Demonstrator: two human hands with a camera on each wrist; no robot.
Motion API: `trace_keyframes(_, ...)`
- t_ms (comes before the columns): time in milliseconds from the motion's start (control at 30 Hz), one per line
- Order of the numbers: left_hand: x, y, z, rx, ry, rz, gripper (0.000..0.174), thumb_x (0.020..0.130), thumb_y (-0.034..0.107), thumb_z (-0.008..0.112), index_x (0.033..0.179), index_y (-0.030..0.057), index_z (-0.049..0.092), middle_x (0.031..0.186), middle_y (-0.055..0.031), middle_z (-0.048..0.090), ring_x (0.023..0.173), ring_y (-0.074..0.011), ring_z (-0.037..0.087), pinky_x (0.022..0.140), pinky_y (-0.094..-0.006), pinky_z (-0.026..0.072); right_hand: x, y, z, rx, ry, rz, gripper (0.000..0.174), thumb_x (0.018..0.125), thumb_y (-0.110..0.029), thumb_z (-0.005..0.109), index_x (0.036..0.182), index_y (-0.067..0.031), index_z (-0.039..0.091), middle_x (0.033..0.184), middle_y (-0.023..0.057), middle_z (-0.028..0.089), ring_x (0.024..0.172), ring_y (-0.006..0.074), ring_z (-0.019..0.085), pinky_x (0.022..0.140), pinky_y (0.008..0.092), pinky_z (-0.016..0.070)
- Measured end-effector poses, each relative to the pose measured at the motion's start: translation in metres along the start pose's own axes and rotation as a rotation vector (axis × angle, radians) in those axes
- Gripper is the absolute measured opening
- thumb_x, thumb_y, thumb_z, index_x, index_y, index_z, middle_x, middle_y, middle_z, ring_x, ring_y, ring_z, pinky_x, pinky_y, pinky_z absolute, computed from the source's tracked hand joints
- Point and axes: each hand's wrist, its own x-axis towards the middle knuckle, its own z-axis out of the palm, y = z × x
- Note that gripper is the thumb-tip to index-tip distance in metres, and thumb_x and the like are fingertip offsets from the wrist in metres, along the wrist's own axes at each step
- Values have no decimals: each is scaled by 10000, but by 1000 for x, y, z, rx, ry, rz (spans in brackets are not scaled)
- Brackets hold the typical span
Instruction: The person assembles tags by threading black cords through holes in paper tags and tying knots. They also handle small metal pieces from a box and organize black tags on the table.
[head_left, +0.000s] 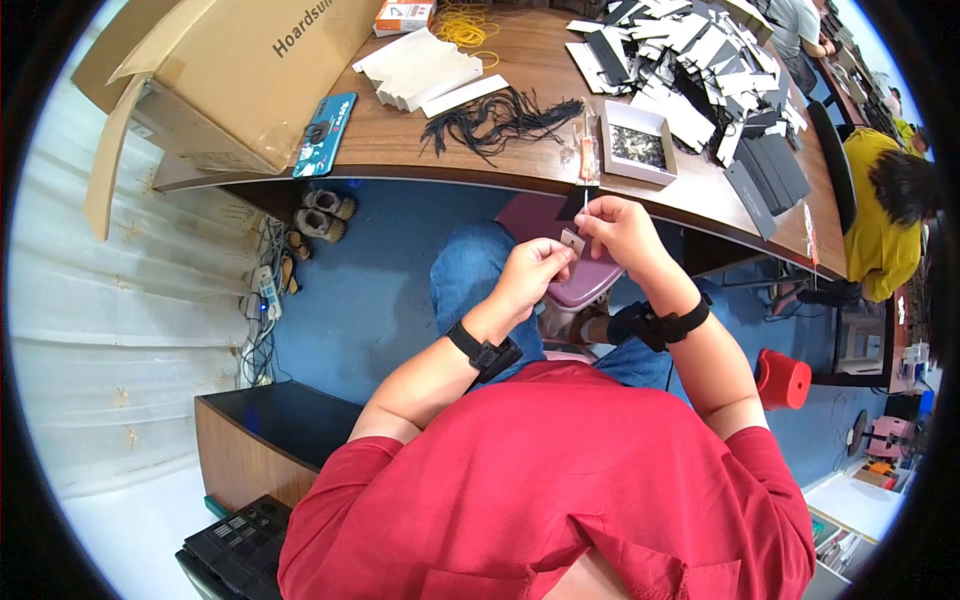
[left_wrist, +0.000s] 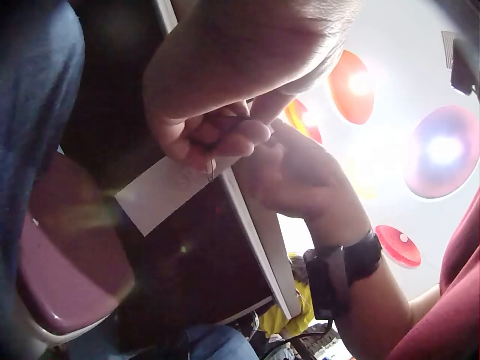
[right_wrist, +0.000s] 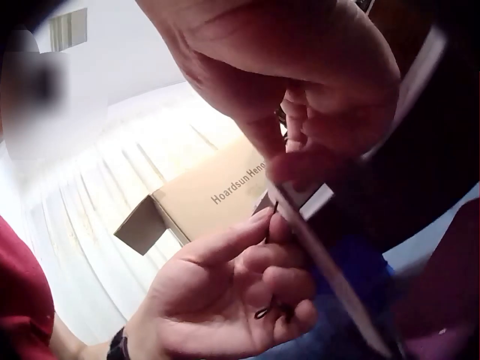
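Close together above the lap, the left hand [head_left: 533,275] and right hand [head_left: 622,232] meet at a small pale card [head_left: 574,241]. In the right wrist view, a thin black cord [right_wrist: 268,231] is pinched between thumb and finger of the left hand [right_wrist: 225,296]; a small loop shows at its curled fingers. The right hand [right_wrist: 300,67] pinches the upper end of the card [right_wrist: 334,274], seen nearly edge-on. The left wrist view shows the card [left_wrist: 169,193] beside the left hand [left_wrist: 232,75], with the right hand [left_wrist: 296,176] behind. Their exact contact is partly hidden.
On the table [head_left: 530,60] are a cardboard box [head_left: 255,85], black cords [head_left: 495,122], an open tray [head_left: 638,172], an orange-handled tool [head_left: 587,158] and piled black and white pieces [head_left: 700,70]. A pink stool [head_left: 585,285] is below the hands.
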Motion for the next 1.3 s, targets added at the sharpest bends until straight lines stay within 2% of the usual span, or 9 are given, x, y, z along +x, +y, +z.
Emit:
trace_keyframes(300,-10,0,-11,6,40,-65,140,924,177,574,910,48,625,717,8,587,647,-73,547,624,-217,469,-16,-5,6,-348,259,-107,165,822,-199,684,831,-34,689,634,86,634,511,99,585,511,254,462)
trace_keyframes(400,-11,0,-12,7,27,-73,145,926,183,575,903,49,624,708,8,587,638,-73,547,614,-215,466,-13,7,8,-302,299,-291,125,868,-116,630,857,7,640,649,24,597,468,53,471,435,223,373)
trace_keyframes(600,-19,12,-16,-34,11,-119,158,929,194,574,874,52,618,692,1,586,620,-83,549,588,-216,458,-9,2,-15,1290,-192,439,76,850,-124,563,875,-56,588,762,26,587,487,77,384,442,208,292)
trace_keyframes(733,-19,23,-26,-116,-1,-142,161,927,196,576,846,60,605,699,-3,585,626,-97,554,576,-220,446,-9,6,-16,1480,-260,484,153,907,-148,524,991,-47,603,792,16,591,504,72,387,465,200,317)
trace_keyframes(867,-17,38,-18,-178,-26,-133,144,925,192,572,871,64,612,715,-8,591,649,-107,561,584,-233,442,-21,-2,-13,927,-452,144,358,904,-102,521,1256,-49,552,722,12,579,531,66,454,490,195,350)
trace_keyframes(967,-17,49,-5,-209,-56,-143,153,930,188,546,932,55,620,743,-20,613,690,-118,583,621,-244,457,-34,-25,-3,252,-318,-26,427,880,-5,478,1304,-38,518,730,26,612,563,57,522,568,197,438)
trace_keyframes(1067,-12,48,-2,-273,-137,-173,153,930,174,524,963,58,618,801,-28,640,724,-124,600,638,-251,466,-38,-32,5,234,-358,-87,385,831,3,575,1216,0,575,760,24,617,662,52,544,603,213,462)
trace_keyframes(1133,-12,45,-7,-365,-162,-216,171,922,171,504,1009,74,614,922,-48,658,829,-169,614,712,-286,476,-35,-27,1,-162,-290,-264,379,794,-2,626,1173,-1,596,770,52,630,671,78,557,615,230,473)
trace_keyframes(1300,-15,43,-9,-572,-176,-431,194,903,181,515,1025,70,618,977,-46,654,938,-171,589,772,-324,465,-33,-14,11,-673,14,-639,229,782,-181,597,987,-140,691,882,119,674,807,303,651,681,392,531)
